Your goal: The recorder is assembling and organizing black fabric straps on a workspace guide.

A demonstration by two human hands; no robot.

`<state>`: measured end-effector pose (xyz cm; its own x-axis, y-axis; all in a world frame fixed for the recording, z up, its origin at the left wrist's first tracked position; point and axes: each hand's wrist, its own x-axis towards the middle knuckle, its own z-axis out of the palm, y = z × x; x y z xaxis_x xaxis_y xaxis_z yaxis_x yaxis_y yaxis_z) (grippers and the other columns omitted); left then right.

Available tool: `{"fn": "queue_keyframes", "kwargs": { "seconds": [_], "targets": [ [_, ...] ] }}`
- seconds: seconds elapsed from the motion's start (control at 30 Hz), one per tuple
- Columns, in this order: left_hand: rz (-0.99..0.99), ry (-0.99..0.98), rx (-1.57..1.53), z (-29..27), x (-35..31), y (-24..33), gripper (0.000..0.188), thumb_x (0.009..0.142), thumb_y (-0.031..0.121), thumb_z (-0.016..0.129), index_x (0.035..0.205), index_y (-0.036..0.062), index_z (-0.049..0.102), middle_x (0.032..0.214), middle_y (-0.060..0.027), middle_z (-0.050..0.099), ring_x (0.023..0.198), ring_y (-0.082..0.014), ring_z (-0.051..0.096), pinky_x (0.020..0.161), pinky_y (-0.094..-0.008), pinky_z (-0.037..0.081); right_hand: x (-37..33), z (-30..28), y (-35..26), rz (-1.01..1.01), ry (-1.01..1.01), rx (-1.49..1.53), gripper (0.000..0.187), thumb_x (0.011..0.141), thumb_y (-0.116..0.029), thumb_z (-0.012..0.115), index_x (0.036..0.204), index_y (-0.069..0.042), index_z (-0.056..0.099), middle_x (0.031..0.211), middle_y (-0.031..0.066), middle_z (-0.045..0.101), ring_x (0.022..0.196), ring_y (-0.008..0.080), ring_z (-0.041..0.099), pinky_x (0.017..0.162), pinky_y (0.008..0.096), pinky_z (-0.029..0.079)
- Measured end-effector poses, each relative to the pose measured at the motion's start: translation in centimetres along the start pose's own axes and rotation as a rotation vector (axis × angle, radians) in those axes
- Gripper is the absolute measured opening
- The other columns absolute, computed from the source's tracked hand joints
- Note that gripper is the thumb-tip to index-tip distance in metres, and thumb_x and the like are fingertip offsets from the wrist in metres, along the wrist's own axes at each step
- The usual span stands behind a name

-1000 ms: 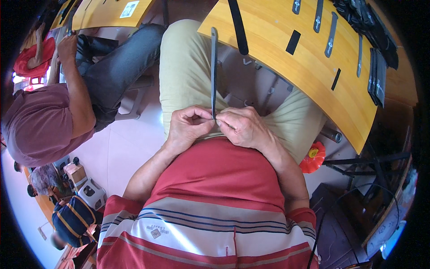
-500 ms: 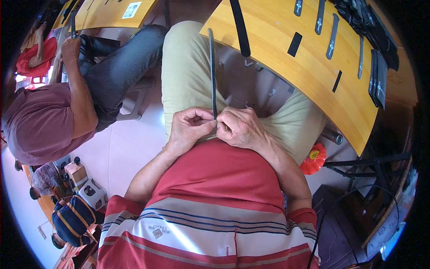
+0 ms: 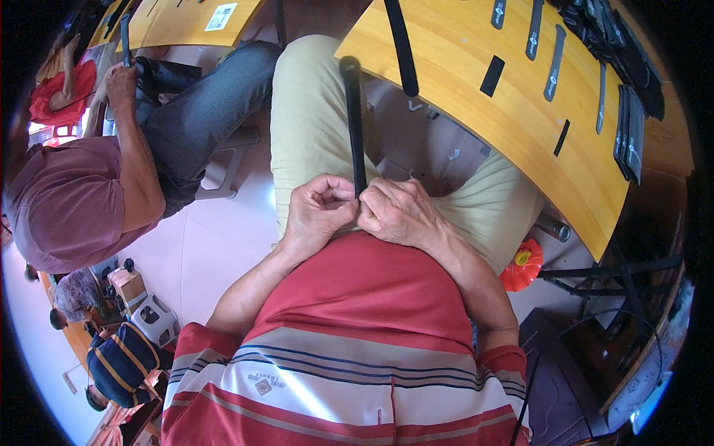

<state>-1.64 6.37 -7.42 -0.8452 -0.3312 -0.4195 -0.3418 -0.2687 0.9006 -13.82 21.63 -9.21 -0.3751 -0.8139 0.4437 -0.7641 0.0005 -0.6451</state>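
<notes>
This area is a workshop. A wooden counter (image 3: 587, 178) carries spaced dark strips (image 3: 555, 63) and a dark stack (image 3: 630, 141); beside a second counter (image 3: 175, 31), a seated co-worker (image 3: 67, 201) holds a similar strip (image 3: 125, 37).

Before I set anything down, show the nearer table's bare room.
On the table, bare patches lie between the long black strip and the small black rectangle, and from the thin black piece down to the lower corner. Crowded: right edge, black pile and stacked strips.

Looking matt, fabric-like on held strap (image 3: 354, 123); over to smooth wood, faint sheen, on table (image 3: 513, 123); soft, creased cloth on trousers (image 3: 305, 111); smooth plastic on stool (image 3: 165, 322).
</notes>
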Motion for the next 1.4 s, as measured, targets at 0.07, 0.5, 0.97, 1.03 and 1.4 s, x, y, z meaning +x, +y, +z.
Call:
{"fn": "queue_keyframes", "kwargs": {
  "seconds": [0.07, 0.5, 0.97, 1.03, 1.4],
  "targets": [
    [0.0, -0.011, 0.012, -0.1, -0.1, 0.1, 0.022, 0.087, -0.008, 0.069, 0.107, -0.0018, 0.064, 0.1, -0.0058, 0.071, 0.091, -0.0082, 0.067, 0.083, -0.0226, 0.056, 0.0, -0.1, -0.1, 0.043, -0.044, 0.018, 0.015, 0.074, -0.008, 0.068, 0.073, -0.004, 0.054, 0.068, 0.0129, 0.059, 0.061, 0.0321, 0.066, 0.051, 0.0435, 0.054],
    [0.148, -0.076, 0.408, 0.1, -0.8, 0.6, 0.014, 0.097, 0.007, 0.066, 0.104, -0.0048, 0.069, 0.085, -0.0099, 0.072, 0.079, -0.0115, 0.066, 0.069, -0.0269, 0.052, -0.3, -0.1, 0.0, 0.084, -0.071, 0.041, 0.015, 0.077, -0.009, 0.068, 0.075, -0.004, 0.054, 0.069, 0.0132, 0.059, 0.063, 0.0334, 0.066, 0.054, 0.0446, 0.055],
    [0.079, -0.086, 0.362, 0.0, -0.8, 0.4, 0.018, 0.103, 0.01, 0.058, 0.104, -0.0051, 0.067, 0.082, -0.0115, 0.071, 0.076, -0.0122, 0.067, 0.069, -0.0297, 0.055, 0.1, -0.4, -0.1, 0.063, -0.079, 0.027, 0.012, 0.083, -0.005, 0.071, 0.086, -0.002, 0.06, 0.08, 0.0117, 0.065, 0.074, 0.0291, 0.069, 0.061, 0.04, 0.057],
    [0.046, -0.078, 0.262, 0.0, -0.8, 0.4, 0.018, 0.104, 0.01, 0.056, 0.105, -0.0053, 0.067, 0.085, -0.0098, 0.072, 0.079, -0.011, 0.067, 0.071, -0.0287, 0.056, 0.1, -0.9, -0.4, 0.081, -0.096, 0.037, 0.013, 0.083, -0.006, 0.072, 0.09, -0.001, 0.062, 0.085, 0.013, 0.067, 0.078, 0.0296, 0.07, 0.064, 0.0402, 0.058],
    [0.144, -0.025, 0.408, 0.3, -0.7, 0.2, 0.018, 0.103, 0.01, 0.058, 0.104, -0.0054, 0.067, 0.08, -0.0126, 0.071, 0.075, -0.0153, 0.069, 0.069, -0.0308, 0.056, 0.0, -0.3, -0.4, 0.048, -0.009, 0.011, 0.019, 0.081, -0.005, 0.073, 0.097, 0.002, 0.066, 0.091, 0.0163, 0.071, 0.08, 0.0309, 0.072, 0.067, 0.0394, 0.06]
  ]
}}
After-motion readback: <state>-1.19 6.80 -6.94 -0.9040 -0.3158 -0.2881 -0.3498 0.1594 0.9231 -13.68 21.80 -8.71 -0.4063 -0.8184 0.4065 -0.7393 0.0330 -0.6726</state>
